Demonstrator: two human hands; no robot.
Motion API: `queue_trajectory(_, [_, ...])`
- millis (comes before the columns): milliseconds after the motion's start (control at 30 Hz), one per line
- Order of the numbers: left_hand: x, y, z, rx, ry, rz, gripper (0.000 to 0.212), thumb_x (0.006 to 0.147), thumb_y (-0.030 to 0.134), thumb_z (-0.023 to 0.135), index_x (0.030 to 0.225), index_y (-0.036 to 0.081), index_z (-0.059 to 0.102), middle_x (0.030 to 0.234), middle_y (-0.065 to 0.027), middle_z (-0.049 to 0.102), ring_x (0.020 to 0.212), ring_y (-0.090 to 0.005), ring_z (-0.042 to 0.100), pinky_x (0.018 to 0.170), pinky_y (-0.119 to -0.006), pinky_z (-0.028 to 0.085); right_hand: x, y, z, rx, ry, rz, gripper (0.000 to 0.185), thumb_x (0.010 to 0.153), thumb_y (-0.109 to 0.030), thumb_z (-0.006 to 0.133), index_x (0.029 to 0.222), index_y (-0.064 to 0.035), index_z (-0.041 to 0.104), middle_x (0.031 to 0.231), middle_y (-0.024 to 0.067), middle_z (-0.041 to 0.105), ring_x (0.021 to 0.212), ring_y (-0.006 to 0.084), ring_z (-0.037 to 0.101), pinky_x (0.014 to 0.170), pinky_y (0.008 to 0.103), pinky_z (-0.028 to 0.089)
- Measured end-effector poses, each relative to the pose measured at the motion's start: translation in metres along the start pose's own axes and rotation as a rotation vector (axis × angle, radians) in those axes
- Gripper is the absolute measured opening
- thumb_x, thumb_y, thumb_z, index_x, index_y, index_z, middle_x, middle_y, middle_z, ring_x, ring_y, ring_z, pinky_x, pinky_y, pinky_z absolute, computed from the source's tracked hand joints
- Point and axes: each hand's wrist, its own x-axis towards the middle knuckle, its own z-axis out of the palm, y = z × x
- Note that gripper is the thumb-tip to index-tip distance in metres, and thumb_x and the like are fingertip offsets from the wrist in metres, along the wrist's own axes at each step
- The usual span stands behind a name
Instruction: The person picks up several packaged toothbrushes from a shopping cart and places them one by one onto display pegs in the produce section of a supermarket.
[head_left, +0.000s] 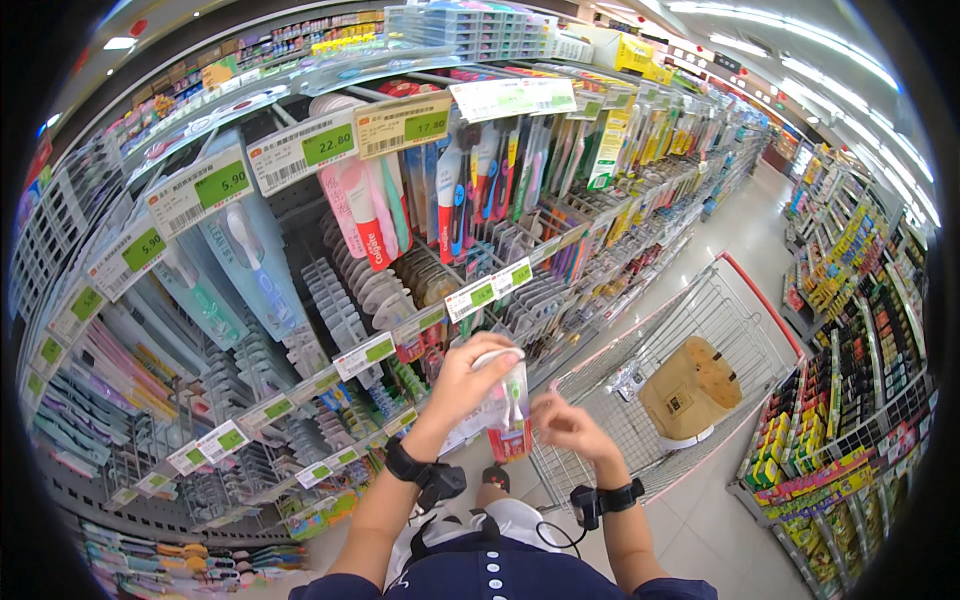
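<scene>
My left hand grips the upper end of a toothbrush blister pack, which hangs in front of my body with its red part at the bottom. White and green brush heads show through its clear plastic. Just right of the pack, my right hand is raised with bent fingers, apart from the pack and with nothing visible in it. Ahead and to the left, more packed toothbrushes hang on a store rack behind price tags.
A wire shopping cart stands at my right, holding a brown paper bag and a small clear package. Toothbrush racks run along the left and into the distance. Beyond the cart stands another stocked shelf, across the tiled aisle.
</scene>
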Motion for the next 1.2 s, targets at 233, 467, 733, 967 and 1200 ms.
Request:
queue_trajectory(233, [0.046, 0.026, -0.002, 0.247, 0.086, 0.204, 0.023, 0.075, 0.019, 0.060, 0.085, -0.002, 0.060, 0.086, -0.0082, 0.057, 0.081, -0.0141, 0.053, 0.073, -0.025, 0.041, 0.084, -0.047, -0.012, 0.288, 0.048, -0.156, 0.062, 0.071, -0.006, 0.062, 0.123, -0.0028, 0.027, 0.110, 0.0090, 0.042, 0.099, 0.0171, 0.045, 0.085, 0.0307, 0.037])
queue_trajectory(467, [0.112, 0.071, 0.000, 0.148, 0.058, 0.312, 0.038, 0.081, 0.019, 0.054, 0.111, -0.002, 0.045, 0.101, -0.0093, 0.054, 0.092, -0.0123, 0.050, 0.080, -0.025, 0.040, 0.134, -0.059, -0.054, 0.182, 0.174, -0.255, 0.042, 0.076, -0.003, 0.053, 0.115, 0.0004, 0.038, 0.101, 0.0055, 0.051, 0.088, 0.0117, 0.049, 0.076, 0.0250, 0.040])
queue_trajectory(733, [0.136, 0.111, -0.015, 0.270, 0.227, 0.587, 0.045, 0.078, 0.003, 0.049, 0.121, 0.002, 0.035, 0.099, -0.0133, 0.054, 0.089, -0.0181, 0.054, 0.082, -0.029, 0.040, 0.153, -0.060, -0.089, 0.291, 0.227, -0.285, 0.046, 0.074, -0.001, 0.050, 0.117, 0.0014, 0.034, 0.104, 0.0091, 0.051, 0.093, 0.0151, 0.049, 0.081, 0.0273, 0.037])
queue_trajectory(967, [0.134, 0.126, -0.009, 0.282, 0.223, 0.486, 0.062, 0.068, -0.007, 0.042, 0.127, 0.001, 0.025, 0.110, -0.0190, 0.047, 0.092, -0.0221, 0.049, 0.082, -0.030, 0.038, 0.171, -0.063, -0.094, 0.253, 0.216, -0.322, 0.058, 0.073, -0.002, 0.053, 0.124, -0.0003, 0.025, 0.102, 0.0128, 0.051, 0.093, 0.0170, 0.050, 0.079, 0.0299, 0.039])
queue_trajectory(1200, [0.134, 0.129, -0.012, 0.362, 0.242, 0.504, 0.064, 0.068, -0.011, 0.034, 0.129, 0.002, 0.021, 0.097, -0.0132, 0.054, 0.085, -0.0140, 0.052, 0.078, -0.023, 0.040, 0.188, -0.079, -0.093, 0.181, 0.164, -0.414, 0.062, 0.072, 0.000, 0.054, 0.126, -0.0020, 0.023, 0.102, 0.0138, 0.050, 0.091, 0.0157, 0.050, 0.076, 0.0267, 0.040])
